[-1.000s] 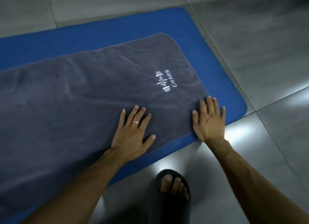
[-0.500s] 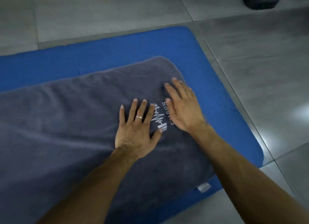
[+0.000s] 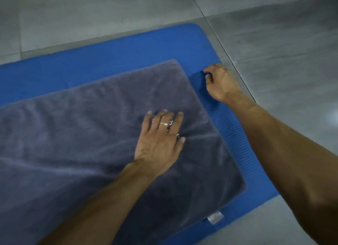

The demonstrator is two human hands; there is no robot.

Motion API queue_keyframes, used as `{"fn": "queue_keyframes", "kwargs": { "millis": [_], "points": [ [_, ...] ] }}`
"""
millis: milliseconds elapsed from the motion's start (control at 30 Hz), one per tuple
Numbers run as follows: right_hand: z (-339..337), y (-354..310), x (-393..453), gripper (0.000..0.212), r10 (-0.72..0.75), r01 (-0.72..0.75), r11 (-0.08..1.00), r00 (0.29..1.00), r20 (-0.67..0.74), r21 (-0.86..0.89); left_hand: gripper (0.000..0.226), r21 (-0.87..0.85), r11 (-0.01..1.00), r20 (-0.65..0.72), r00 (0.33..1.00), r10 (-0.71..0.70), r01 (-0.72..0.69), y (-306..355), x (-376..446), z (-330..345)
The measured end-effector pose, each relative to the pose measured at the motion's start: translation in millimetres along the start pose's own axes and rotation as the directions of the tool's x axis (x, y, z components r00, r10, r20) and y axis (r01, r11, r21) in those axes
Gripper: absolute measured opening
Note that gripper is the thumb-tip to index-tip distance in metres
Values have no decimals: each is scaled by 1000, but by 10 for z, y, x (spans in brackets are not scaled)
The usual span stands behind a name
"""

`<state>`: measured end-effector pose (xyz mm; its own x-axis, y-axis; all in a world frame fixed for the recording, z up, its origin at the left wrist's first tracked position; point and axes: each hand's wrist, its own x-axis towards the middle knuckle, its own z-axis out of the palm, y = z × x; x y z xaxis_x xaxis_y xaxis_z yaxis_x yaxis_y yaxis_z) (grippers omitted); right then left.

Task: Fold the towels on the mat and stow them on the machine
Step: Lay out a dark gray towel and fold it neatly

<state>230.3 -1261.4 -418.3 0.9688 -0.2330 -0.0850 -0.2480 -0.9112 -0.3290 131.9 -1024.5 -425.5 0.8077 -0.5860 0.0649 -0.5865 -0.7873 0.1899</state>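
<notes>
Your right hand has left the towel's logo since half a second ago and now sits at 1 o'clock on the blue mat, fingers curled at the mat's edge; whether they grip it, you cannot tell. Nearest you, at 5 o'clock, a white label pokes from the grey towel's corner. Your left hand, ringed, lies flat with fingers straight on the towel at centre. Beyond the mat, grey floor tiles stretch toward 12 o'clock.
</notes>
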Motion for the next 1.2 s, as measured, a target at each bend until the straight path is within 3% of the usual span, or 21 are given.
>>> {"fn": "queue_keyframes", "kwargs": {
  "millis": [100,200,300,400,467,533,567,633,733,833,933,1000,1067,1200],
  "points": [
    [-84,253,-292,39,-100,102,994,994,53,-30,60,-56,981,114,975,191,-185,496,366,-33],
    [-103,390,-484,43,-104,103,995,991,85,9,65,-92,958,253,924,286,-272,698,542,71],
    [-112,423,-553,46,-88,86,996,991,102,18,33,-153,951,228,927,297,-267,639,538,17],
    [-101,347,-540,50,-68,70,997,995,77,-22,6,-372,925,227,958,174,-79,471,428,-96],
    [-78,247,-505,56,-110,110,994,993,52,-13,26,-587,785,231,970,-70,196,397,342,-187],
    [-25,102,-469,65,-176,174,984,982,67,31,45,-733,526,267,894,-361,431,305,273,-232],
    [12,6,-447,70,-215,213,976,974,75,42,44,-738,453,284,839,-464,500,250,239,-246],
    [65,-230,-388,73,-286,283,958,955,79,44,29,-655,461,310,769,-559,599,120,172,-280],
    [106,-584,-259,48,-369,371,929,923,104,7,27,-574,487,377,741,-556,658,-100,51,-345],
    [110,-877,-107,18,-447,459,886,883,143,-61,48,-612,457,430,757,-493,646,-381,-142,-435],
    [71,-1110,-69,39,-451,508,850,839,304,-141,56,-538,480,478,719,-504,694,-648,-418,-536],
    [79,-1215,-79,42,-431,536,805,822,372,-252,32,-418,543,507,683,-526,728,-762,-607,-611],
    [81,-1293,-84,30,-414,516,810,839,352,-277,11,-397,526,551,654,-519,752,-828,-768,-683],
    [-3,-1623,-85,20,-439,496,845,856,272,-198,17,-422,475,558,634,-536,773,-1055,-1068,-785]
  ]
}}
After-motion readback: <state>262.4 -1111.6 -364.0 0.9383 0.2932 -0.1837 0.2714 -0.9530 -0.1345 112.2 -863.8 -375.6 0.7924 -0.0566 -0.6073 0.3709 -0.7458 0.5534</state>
